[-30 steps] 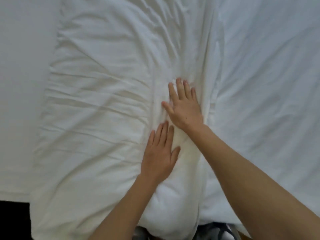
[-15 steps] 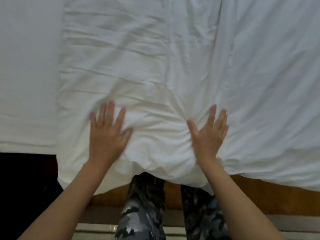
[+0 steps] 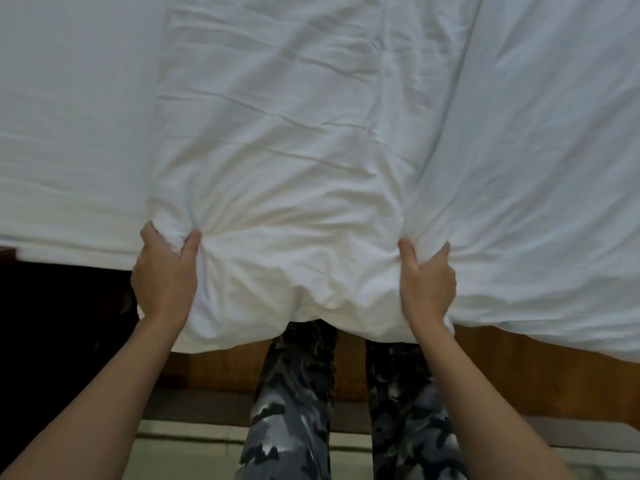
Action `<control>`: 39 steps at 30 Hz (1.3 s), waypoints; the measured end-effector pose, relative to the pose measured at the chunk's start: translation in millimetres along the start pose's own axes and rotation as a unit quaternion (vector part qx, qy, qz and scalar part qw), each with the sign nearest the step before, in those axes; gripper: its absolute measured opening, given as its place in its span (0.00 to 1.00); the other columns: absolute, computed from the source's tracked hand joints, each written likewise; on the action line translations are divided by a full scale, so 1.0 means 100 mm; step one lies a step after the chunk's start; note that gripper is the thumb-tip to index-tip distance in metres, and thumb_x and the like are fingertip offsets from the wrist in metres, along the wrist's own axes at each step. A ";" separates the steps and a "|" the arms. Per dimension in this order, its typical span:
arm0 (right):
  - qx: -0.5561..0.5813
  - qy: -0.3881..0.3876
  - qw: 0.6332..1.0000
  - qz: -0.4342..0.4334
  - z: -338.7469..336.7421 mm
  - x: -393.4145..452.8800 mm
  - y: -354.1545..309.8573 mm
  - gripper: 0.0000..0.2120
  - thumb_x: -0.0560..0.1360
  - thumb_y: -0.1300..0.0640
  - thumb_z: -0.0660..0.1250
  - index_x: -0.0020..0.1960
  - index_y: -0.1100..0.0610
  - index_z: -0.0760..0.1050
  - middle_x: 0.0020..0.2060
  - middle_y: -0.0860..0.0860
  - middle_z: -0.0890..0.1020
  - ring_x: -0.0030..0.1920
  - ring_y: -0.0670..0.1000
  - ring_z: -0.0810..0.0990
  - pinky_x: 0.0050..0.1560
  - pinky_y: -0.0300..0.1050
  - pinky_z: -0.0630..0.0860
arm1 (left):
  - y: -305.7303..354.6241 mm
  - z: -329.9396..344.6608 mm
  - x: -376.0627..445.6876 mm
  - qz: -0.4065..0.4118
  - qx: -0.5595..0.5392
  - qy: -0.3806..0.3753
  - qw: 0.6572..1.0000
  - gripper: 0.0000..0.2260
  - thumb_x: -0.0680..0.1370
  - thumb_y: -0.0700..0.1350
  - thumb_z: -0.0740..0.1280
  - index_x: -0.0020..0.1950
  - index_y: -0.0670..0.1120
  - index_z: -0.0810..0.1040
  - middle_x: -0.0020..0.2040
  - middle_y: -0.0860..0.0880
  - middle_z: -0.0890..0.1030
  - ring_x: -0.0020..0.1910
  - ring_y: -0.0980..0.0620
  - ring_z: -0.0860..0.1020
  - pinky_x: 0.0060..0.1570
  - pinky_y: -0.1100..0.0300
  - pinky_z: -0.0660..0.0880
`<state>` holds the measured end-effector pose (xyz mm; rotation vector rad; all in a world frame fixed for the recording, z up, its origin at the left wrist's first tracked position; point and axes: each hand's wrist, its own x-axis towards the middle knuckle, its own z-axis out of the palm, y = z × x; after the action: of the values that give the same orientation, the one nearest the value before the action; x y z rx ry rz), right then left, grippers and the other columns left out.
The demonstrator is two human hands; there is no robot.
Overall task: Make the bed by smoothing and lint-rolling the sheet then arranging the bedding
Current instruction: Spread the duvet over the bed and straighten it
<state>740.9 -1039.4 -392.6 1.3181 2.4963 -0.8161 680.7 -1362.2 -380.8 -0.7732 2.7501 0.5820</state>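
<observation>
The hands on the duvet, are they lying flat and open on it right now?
No, the left hand and right hand each have a closed grip on bunched fabric at the duvet edge.

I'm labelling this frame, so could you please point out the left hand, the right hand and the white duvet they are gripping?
left hand [image 3: 162,275], head view, on the back of the hand.
right hand [image 3: 429,282], head view, on the back of the hand.
white duvet [image 3: 298,244], head view, on the bunched padded fold between the two hands.

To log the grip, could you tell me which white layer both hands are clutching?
The puffy duvet, bunched at its near edge, not the flat sheet beside it.
</observation>
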 end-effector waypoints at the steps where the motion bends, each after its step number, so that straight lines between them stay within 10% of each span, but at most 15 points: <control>1: -0.001 -0.004 1.000 -0.023 -0.07 0.02 0.05 0.33 0.76 0.37 0.62 0.70 0.61 0.66 0.53 0.57 0.81 0.51 0.59 0.79 0.50 0.49 0.74 | -0.05 -0.06 0.03 0.032 0.017 0.007 0.999 0.24 0.80 0.56 0.64 0.64 0.38 0.67 0.51 0.34 0.78 0.49 0.33 0.77 0.42 0.48 0.69; 6: 0.011 -0.012 0.996 -0.082 -0.32 -0.20 0.43 0.30 0.75 0.36 0.60 0.61 0.61 0.70 0.44 0.52 0.78 0.41 0.55 0.77 0.40 0.47 0.74 | -0.47 -0.24 0.07 0.103 0.078 0.027 0.991 0.20 0.81 0.55 0.58 0.60 0.37 0.69 0.42 0.30 0.78 0.40 0.30 0.77 0.37 0.45 0.70; 13: -0.062 -0.007 0.996 -0.062 -0.05 -0.07 0.60 0.28 0.76 0.39 0.60 0.69 0.57 0.65 0.55 0.56 0.79 0.52 0.59 0.78 0.47 0.48 0.71 | -0.23 0.01 0.11 0.016 0.048 0.057 0.997 0.24 0.80 0.40 0.59 0.75 0.40 0.59 0.67 0.33 0.70 0.64 0.33 0.68 0.62 0.40 0.65; 18: -0.128 0.124 0.946 -0.270 -0.05 -0.11 0.24 0.33 0.72 0.59 0.64 0.74 0.62 0.58 0.71 0.65 0.64 0.70 0.63 0.63 0.72 0.54 0.58 | 0.48 0.22 0.18 0.220 0.011 0.056 0.974 0.25 0.80 0.45 0.58 0.76 0.41 0.61 0.76 0.35 0.60 0.75 0.36 0.59 0.73 0.46 0.54; 26: -0.136 0.094 0.860 -0.484 0.17 0.89 -1.53 0.26 0.78 0.49 0.58 0.74 0.54 0.65 0.74 0.61 0.64 0.75 0.61 0.59 0.72 0.60 0.55 | 1.89 1.30 -0.35 0.559 0.092 -0.125 0.814 0.27 0.80 0.53 0.53 0.77 0.44 0.60 0.77 0.38 0.60 0.77 0.39 0.55 0.75 0.42 0.50; 29: -0.259 0.011 0.862 -0.436 0.24 1.44 -1.46 0.29 0.78 0.41 0.48 0.77 0.50 0.59 0.77 0.57 0.58 0.77 0.59 0.55 0.74 0.59 0.50 | 1.90 1.50 -0.62 0.578 0.121 -0.184 0.786 0.23 0.79 0.54 0.54 0.71 0.48 0.71 0.75 0.40 0.66 0.76 0.41 0.56 0.75 0.45 0.49; 35: -0.242 -0.054 0.956 -0.155 -0.09 1.45 -0.64 0.33 0.81 0.40 0.48 0.79 0.55 0.44 0.78 0.56 0.46 0.78 0.57 0.45 0.75 0.60 0.45 | 1.88 1.16 -0.65 0.678 0.244 -0.285 0.632 0.24 0.80 0.56 0.53 0.77 0.56 0.61 0.80 0.43 0.49 0.78 0.41 0.48 0.74 0.43 0.38; 39: -0.310 -0.184 0.922 -0.143 -0.64 1.13 -0.53 0.33 0.82 0.41 0.49 0.79 0.55 0.42 0.78 0.56 0.43 0.78 0.57 0.43 0.75 0.60 0.46 | 1.98 0.57 -0.79 0.602 0.327 -0.385 0.618 0.24 0.81 0.58 0.53 0.77 0.55 0.60 0.80 0.46 0.44 0.79 0.45 0.43 0.75 0.44 0.43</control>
<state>637.6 -948.6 -366.8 0.5405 2.3582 -0.2317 645.7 -1146.8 -345.4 1.3044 1.9241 -0.0380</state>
